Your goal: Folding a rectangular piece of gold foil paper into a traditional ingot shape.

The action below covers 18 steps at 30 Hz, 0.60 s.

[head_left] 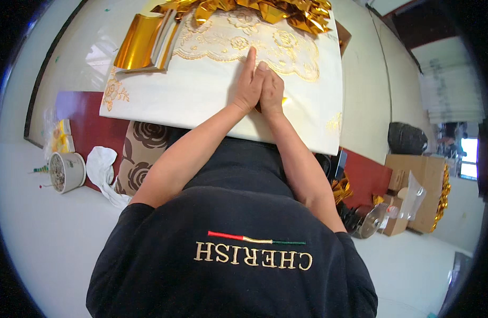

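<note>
My left hand (250, 85) and my right hand (271, 89) meet over a white tablecloth (188, 95) with gold floral lace. One finger of my left hand points away from me, while the fingers of my right hand are folded against it. A bit of gold foil (284, 101) shows beside and beneath my right hand; whether it is gripped is hidden. To the left lies a curved stack of gold foil sheets (138, 41). Folded gold foil pieces (267, 11) are heaped along the far side of the cloth.
At the left stand a white tub (75, 171) and a yellow packet (65, 135), near a white cloth (103, 163). A patterned cushion (140, 155) is below the table edge. Cardboard boxes (424, 179), a black plastic bag (406, 138) and a fan-like object (373, 222) are at the right.
</note>
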Available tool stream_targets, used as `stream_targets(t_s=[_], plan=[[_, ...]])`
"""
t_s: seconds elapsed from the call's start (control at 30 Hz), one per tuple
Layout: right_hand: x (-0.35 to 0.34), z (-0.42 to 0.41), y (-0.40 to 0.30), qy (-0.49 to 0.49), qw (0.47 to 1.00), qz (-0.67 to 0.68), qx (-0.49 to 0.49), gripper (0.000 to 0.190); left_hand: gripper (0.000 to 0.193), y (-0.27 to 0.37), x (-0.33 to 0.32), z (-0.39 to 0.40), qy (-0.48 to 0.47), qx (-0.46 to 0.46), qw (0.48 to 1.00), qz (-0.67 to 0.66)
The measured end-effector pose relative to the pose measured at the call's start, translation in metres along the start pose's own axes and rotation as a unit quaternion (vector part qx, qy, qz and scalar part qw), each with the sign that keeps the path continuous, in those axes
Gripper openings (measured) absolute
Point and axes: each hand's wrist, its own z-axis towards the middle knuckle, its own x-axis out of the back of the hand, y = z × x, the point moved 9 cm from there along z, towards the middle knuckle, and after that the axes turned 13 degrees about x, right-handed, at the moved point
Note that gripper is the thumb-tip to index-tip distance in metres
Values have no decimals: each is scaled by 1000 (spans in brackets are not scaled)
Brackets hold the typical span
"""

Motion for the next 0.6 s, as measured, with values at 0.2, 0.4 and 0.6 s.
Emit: stream_targets(t_s=[0.2, 0.4, 0.6], plan=[[8, 4, 2, -45, 998, -38, 27, 41, 75, -21, -2, 13, -5, -24, 1000, 2], [49, 2, 20, -32, 996, -14, -82, 48, 75, -22, -2, 15, -5, -7, 1000, -11], [70, 2, 14, 6, 998, -2, -56, 48, 69, -35, -4, 19, 3, -13, 1000, -18]])
